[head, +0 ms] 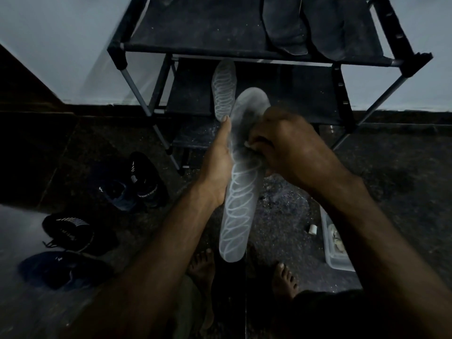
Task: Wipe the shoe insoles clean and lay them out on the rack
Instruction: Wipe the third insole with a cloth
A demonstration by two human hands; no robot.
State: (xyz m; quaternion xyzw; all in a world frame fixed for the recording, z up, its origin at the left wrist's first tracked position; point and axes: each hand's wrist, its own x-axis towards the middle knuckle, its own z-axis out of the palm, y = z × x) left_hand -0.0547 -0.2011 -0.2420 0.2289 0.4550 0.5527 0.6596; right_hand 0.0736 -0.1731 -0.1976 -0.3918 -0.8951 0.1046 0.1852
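Black shoes (137, 182) lay on the floor well left of my left hand (217, 167), which gripped the pale insole (241, 189) along its edge. Just right, my right hand (288, 148) pinched a wipe (247, 144) against it. Beyond both hands, one patterned insole (223, 91) and two dark ones (286, 28) already lay on the rack (195, 25). I judged the job well along, this insole unfinished.

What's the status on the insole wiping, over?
Left hand holds grey insole upright. Right hand presses a wipe on its middle. Three insoles already on rack. Nothing blocking.
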